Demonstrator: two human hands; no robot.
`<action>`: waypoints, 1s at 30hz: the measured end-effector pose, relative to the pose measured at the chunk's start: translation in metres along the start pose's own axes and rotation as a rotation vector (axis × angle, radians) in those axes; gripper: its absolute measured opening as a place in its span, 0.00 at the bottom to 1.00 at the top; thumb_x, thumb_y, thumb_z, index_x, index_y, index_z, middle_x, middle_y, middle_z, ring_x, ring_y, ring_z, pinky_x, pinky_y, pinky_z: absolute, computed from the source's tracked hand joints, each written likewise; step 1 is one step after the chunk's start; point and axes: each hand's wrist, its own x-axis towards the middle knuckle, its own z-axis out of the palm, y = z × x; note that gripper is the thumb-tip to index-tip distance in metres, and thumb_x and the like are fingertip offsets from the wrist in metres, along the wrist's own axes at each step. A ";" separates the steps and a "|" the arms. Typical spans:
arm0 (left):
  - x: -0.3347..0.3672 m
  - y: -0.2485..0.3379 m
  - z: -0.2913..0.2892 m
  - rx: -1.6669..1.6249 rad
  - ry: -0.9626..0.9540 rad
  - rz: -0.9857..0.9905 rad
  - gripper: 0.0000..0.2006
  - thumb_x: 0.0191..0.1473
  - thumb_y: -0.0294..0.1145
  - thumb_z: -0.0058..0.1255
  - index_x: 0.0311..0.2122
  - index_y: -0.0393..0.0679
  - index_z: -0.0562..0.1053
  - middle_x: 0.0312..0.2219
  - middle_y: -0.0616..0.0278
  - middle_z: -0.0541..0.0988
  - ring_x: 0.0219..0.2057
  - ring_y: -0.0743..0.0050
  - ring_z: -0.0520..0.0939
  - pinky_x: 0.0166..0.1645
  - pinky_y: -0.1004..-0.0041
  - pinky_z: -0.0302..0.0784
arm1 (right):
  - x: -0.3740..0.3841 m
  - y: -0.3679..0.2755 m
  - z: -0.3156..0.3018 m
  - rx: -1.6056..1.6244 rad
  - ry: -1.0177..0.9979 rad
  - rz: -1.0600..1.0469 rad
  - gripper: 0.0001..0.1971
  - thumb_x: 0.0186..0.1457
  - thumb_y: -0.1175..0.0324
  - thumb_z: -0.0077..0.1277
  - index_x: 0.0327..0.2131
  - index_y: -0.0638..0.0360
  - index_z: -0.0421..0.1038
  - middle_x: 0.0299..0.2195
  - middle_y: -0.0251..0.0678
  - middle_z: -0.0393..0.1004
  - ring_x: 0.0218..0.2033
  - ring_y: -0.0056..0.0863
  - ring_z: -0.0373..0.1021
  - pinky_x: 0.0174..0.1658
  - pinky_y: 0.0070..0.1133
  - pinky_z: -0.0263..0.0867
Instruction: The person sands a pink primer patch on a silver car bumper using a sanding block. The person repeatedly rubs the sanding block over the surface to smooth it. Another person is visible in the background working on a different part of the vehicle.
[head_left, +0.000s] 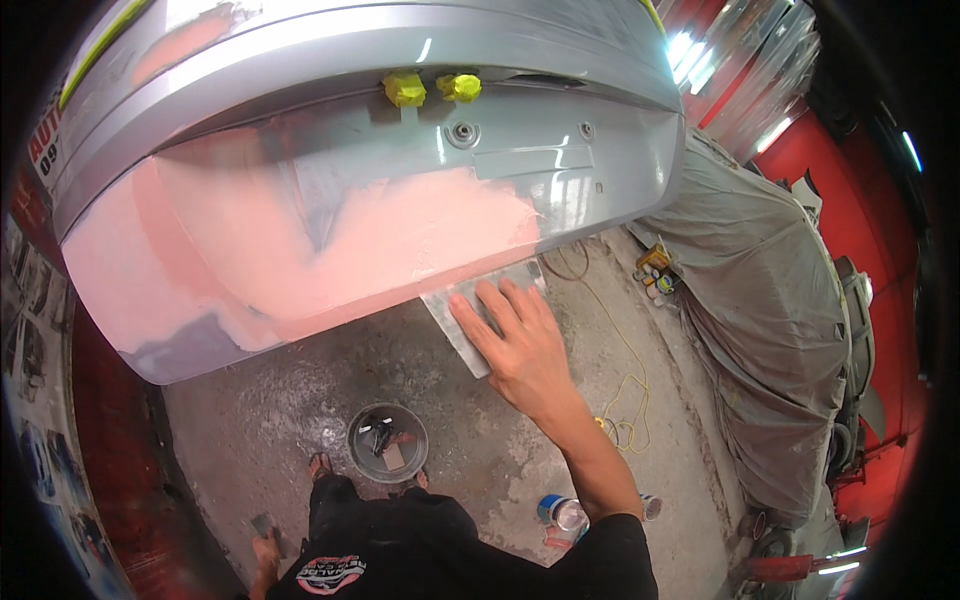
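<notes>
A silver-grey car trunk lid (640, 160) fills the upper middle, its left and centre covered with pink body filler (400, 225). Along the lid's lower edge, my right hand (520, 345) grips a wide, flat, grey spreader (460, 335), fingers spread over its upper face and the thumb hidden. The spreader's far edge meets the pink rim. Low at the left, beside my leg, my left hand (267, 555) is closed on a small, flat grey tool (263, 524), too small to tell its exact kind. It hangs well away from the lid.
A round basin (352, 440) with dark and tan items stands by my feet. Cans (565, 512) sit on the concrete floor at lower right. A yellow cord (640, 380) trails there. A grey-covered car (770, 300) stands right. Yellow-taped knobs (405, 90) jut from the lid.
</notes>
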 end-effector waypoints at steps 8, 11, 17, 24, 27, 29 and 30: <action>0.025 -0.048 0.021 0.188 0.075 0.039 0.26 0.59 0.45 0.56 0.40 0.21 0.75 0.36 0.31 0.80 0.40 0.39 0.82 0.44 0.55 0.75 | 0.061 0.028 -0.005 -0.035 0.217 0.181 0.35 0.40 0.82 0.54 0.57 0.55 0.68 0.49 0.44 0.70 0.52 0.46 0.67 0.52 0.41 0.64; 0.019 -0.040 0.018 0.139 0.068 0.003 0.27 0.59 0.45 0.57 0.41 0.20 0.75 0.38 0.30 0.80 0.42 0.40 0.82 0.46 0.55 0.75 | 0.072 0.038 0.006 -0.048 0.256 0.196 0.34 0.39 0.82 0.54 0.56 0.55 0.69 0.48 0.42 0.70 0.51 0.45 0.67 0.51 0.39 0.64; 0.057 -0.088 0.031 0.105 0.100 0.135 0.27 0.59 0.46 0.57 0.37 0.19 0.75 0.27 0.39 0.81 0.30 0.46 0.83 0.38 0.54 0.76 | 0.061 0.015 -0.001 0.053 0.121 0.088 0.34 0.38 0.80 0.55 0.56 0.53 0.70 0.50 0.41 0.69 0.51 0.44 0.67 0.52 0.40 0.62; 0.015 0.012 0.013 -0.020 -0.008 0.230 0.29 0.60 0.48 0.55 0.31 0.20 0.74 0.22 0.41 0.80 0.25 0.54 0.82 0.33 0.55 0.76 | 0.014 -0.012 -0.003 0.044 -0.029 -0.040 0.36 0.41 0.78 0.56 0.59 0.50 0.68 0.51 0.40 0.68 0.53 0.45 0.66 0.53 0.44 0.60; 0.043 0.027 0.031 0.063 -0.001 0.307 0.29 0.61 0.48 0.54 0.32 0.21 0.75 0.22 0.44 0.79 0.26 0.58 0.82 0.33 0.58 0.76 | -0.001 -0.016 -0.007 0.054 -0.025 -0.015 0.34 0.42 0.80 0.55 0.58 0.53 0.69 0.51 0.42 0.70 0.51 0.45 0.68 0.51 0.41 0.64; 0.026 0.080 0.031 0.026 -0.089 0.370 0.27 0.61 0.48 0.53 0.34 0.22 0.76 0.21 0.50 0.78 0.26 0.64 0.82 0.33 0.61 0.76 | -0.016 -0.007 0.006 0.181 0.083 0.082 0.32 0.44 0.82 0.54 0.57 0.55 0.70 0.50 0.42 0.71 0.50 0.45 0.70 0.51 0.38 0.65; 0.016 0.102 0.037 -0.080 -0.108 0.511 0.27 0.61 0.47 0.53 0.34 0.22 0.76 0.22 0.51 0.79 0.26 0.66 0.81 0.33 0.61 0.76 | -0.018 -0.005 0.013 0.270 0.202 0.204 0.30 0.47 0.83 0.53 0.57 0.60 0.69 0.49 0.45 0.71 0.49 0.46 0.70 0.50 0.35 0.67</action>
